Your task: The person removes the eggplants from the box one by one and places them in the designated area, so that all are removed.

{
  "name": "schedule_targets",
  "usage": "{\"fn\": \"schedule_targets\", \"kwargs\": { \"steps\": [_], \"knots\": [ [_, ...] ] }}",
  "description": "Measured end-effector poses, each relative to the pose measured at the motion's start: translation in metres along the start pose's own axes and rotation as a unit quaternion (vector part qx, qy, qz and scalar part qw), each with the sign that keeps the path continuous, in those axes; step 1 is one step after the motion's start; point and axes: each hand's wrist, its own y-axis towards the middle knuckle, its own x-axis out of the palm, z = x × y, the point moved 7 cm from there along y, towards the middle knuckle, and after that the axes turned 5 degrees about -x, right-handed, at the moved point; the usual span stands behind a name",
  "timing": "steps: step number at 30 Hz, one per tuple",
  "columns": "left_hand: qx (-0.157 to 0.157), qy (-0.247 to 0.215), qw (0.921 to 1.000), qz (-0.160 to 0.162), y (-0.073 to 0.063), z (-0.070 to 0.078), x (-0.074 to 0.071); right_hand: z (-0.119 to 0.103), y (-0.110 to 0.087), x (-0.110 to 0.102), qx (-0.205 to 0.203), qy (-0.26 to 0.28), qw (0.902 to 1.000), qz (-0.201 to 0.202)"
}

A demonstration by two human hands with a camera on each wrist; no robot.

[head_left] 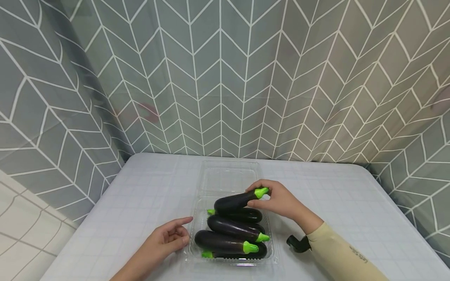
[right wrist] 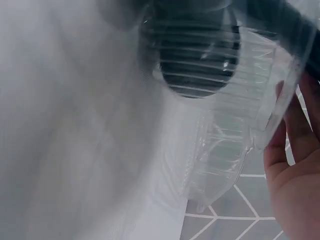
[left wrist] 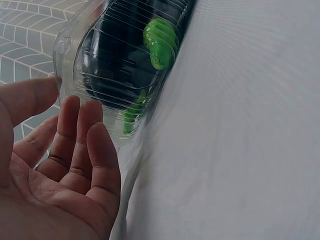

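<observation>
A clear plastic clamshell box (head_left: 197, 203) lies open on the table, with several dark purple eggplants with green stems piled in its base. My right hand (head_left: 277, 197) grips the topmost eggplant (head_left: 232, 201) near its stem, over the far end of the pile. That eggplant lies slantwise, its stem to the right. At the box's left side is my left hand (head_left: 165, 238), its fingers loosely bent and a fingertip at the rim. The left wrist view shows the left hand (left wrist: 70, 165) palm up beside the clear wall, holding nothing. In the right wrist view the right hand (right wrist: 300, 165) is partly cut off.
The box's lid (head_left: 228, 175) is folded back toward the far table edge. A white cloth covers the table (head_left: 140, 187). A small black object (head_left: 299, 244) sits by the right sleeve (head_left: 341, 249). Behind the table hangs a grey patterned curtain (head_left: 221, 78).
</observation>
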Motion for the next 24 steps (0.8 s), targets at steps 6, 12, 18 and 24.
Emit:
{"fn": "schedule_targets", "kwargs": {
  "steps": [6, 12, 18, 24],
  "knots": [
    [-0.019, 0.008, 0.9998, 0.008, 0.000, -0.002, -0.001, 0.004, -0.002, -0.010, 0.042, 0.099, 0.9935, 0.039],
    [-0.024, 0.008, 0.9996, 0.008, -0.001, -0.001, 0.000, 0.003, -0.004, -0.020, 0.037, 0.226, 0.9701, 0.082],
    [-0.014, 0.012, 0.9998, 0.006, 0.000, 0.000, 0.000, 0.008, -0.011, -0.029, 0.055, 0.333, 0.9329, 0.124],
    [-0.015, 0.015, 0.9998, 0.002, 0.000, -0.002, -0.001, 0.014, -0.020, -0.039, 0.069, 0.369, 0.9145, 0.152]
  ]
}}
